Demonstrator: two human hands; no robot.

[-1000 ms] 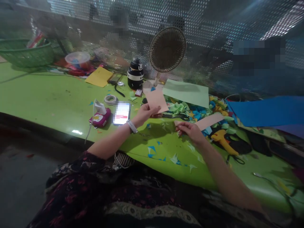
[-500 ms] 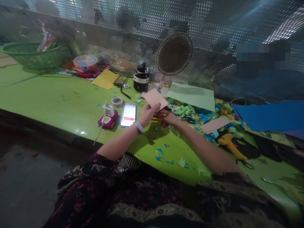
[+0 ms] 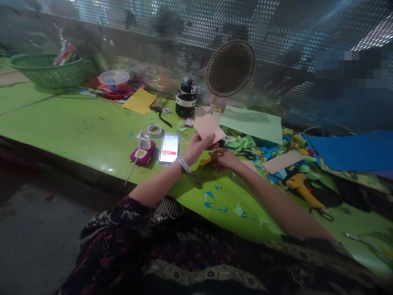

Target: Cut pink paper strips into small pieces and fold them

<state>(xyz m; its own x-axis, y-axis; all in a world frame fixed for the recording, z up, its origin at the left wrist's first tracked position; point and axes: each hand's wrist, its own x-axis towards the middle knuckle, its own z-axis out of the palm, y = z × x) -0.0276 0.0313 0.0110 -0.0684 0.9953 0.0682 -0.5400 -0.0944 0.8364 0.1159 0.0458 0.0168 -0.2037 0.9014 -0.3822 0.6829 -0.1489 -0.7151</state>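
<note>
My left hand (image 3: 198,146) pinches the lower corner of a pale pink paper piece (image 3: 209,128) and holds it up over the green table (image 3: 76,127). A white watch sits on that wrist. My right hand (image 3: 225,157) lies just right of it, fingers curled round a yellow-handled tool (image 3: 206,161), probably scissors, low on the table. A pink paper strip (image 3: 281,162) lies loose on the scrap pile to the right.
A phone (image 3: 169,148), a pink gadget with a white cable (image 3: 142,153), a tape roll (image 3: 154,130), a black bottle (image 3: 186,99) and a small fan (image 3: 230,69) stand behind. Paper scraps (image 3: 245,144), a yellow glue gun (image 3: 302,187), blue sheet (image 3: 353,150) and green basket (image 3: 46,69) surround.
My right hand let go of the pink strip, which now lies on the scraps, moved left beside my left hand and closed on the yellow-handled tool. The left hand kept the pink paper raised.
</note>
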